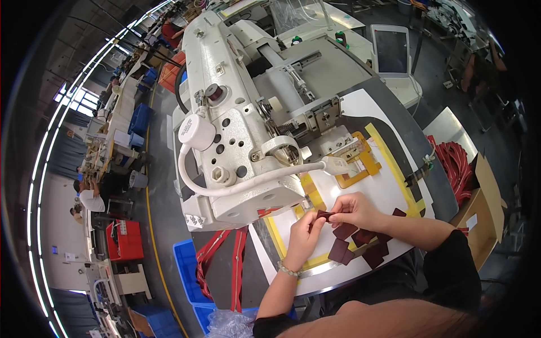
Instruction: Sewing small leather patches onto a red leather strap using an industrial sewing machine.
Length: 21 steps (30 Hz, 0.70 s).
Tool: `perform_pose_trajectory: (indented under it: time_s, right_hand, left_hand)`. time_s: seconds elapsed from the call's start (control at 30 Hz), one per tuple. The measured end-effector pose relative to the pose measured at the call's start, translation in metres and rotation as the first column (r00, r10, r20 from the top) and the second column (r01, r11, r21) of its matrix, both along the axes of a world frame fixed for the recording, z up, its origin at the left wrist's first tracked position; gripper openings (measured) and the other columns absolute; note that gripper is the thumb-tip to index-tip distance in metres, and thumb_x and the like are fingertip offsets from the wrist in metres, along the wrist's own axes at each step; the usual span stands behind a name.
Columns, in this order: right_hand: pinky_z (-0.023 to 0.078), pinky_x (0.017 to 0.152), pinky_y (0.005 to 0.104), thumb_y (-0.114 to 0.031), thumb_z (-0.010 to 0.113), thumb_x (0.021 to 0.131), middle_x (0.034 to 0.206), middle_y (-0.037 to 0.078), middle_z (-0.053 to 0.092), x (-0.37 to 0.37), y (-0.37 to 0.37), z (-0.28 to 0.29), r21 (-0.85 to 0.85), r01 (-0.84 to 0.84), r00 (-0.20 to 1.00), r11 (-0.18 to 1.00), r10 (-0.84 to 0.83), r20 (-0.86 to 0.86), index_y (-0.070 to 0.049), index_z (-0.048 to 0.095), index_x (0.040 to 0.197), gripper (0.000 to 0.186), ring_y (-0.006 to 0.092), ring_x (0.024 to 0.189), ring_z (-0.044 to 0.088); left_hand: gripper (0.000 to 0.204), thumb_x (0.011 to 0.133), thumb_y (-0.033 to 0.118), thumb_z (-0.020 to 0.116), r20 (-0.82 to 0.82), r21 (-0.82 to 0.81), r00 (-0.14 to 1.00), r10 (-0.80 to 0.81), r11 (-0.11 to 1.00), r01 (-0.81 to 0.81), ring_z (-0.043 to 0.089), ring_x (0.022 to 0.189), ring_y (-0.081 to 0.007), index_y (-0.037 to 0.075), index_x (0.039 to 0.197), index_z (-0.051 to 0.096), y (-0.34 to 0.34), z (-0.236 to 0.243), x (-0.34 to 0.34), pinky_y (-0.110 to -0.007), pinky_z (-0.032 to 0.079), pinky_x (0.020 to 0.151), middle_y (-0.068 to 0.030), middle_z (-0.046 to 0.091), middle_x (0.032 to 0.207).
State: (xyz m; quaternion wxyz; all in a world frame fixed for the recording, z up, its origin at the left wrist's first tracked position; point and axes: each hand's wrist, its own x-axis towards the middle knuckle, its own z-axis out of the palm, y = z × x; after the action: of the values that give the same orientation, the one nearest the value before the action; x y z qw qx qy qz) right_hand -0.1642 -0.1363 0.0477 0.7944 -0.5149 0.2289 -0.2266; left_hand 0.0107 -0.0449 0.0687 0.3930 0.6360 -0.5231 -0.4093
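Note:
Both hands meet in front of the needle end of a large white sewing machine (pixel 236 129). Between their fingertips is a small dark maroon patch (pixel 325 214); whether it is cloth or leather I cannot tell. My left hand (pixel 306 235), with a beaded bracelet at the wrist, pinches the patch's left end. My right hand (pixel 358 212) pinches its right end. Below my right hand, several loose maroon patches (pixel 340 252) lie overlapping on the white work surface. A yellow clamp frame (pixel 369 163) sits just beyond the hands, under the machine's arm.
Red zipper tapes (pixel 239 262) hang over the table's left edge, by a blue bin (pixel 189 267). At the right, a bundle of red tapes (pixel 453 169) lies by a cardboard box (pixel 487 205). A screen (pixel 391 49) stands behind. Other people work at far-left tables.

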Motion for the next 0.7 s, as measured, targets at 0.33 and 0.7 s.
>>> perform_pose_trajectory:
  time_s: [0.33,0.7]
  right_hand:
    - [0.054,0.069,0.0235,-0.004,0.066,0.087,0.081,0.009,0.067,0.001,0.000,0.000,0.005,0.015,0.999,1.000,-0.015,-0.048,0.003,0.060,0.089,0.010,0.0110,0.073,0.065]
    - [0.055,0.068,0.0243,-0.002,0.067,0.085,0.080,0.010,0.068,0.001,0.000,0.003,-0.005,0.033,0.997,0.999,-0.033,-0.066,0.002,0.060,0.086,0.009,0.0124,0.072,0.066]
  left_hand:
    - [0.018,0.094,0.017,0.056,-0.051,-0.131,0.998,0.024,0.991,-0.031,0.043,0.056,-0.0082,0.000,0.089,0.061,0.000,-0.006,-0.005,-0.025,0.036,0.052,-0.0042,0.051,0.063]
    - [0.017,0.094,0.015,0.057,-0.044,-0.181,0.997,0.057,0.981,-0.064,0.041,0.056,-0.0087,0.000,0.087,0.062,0.000,-0.013,-0.008,-0.026,0.034,0.051,-0.0033,0.048,0.061]
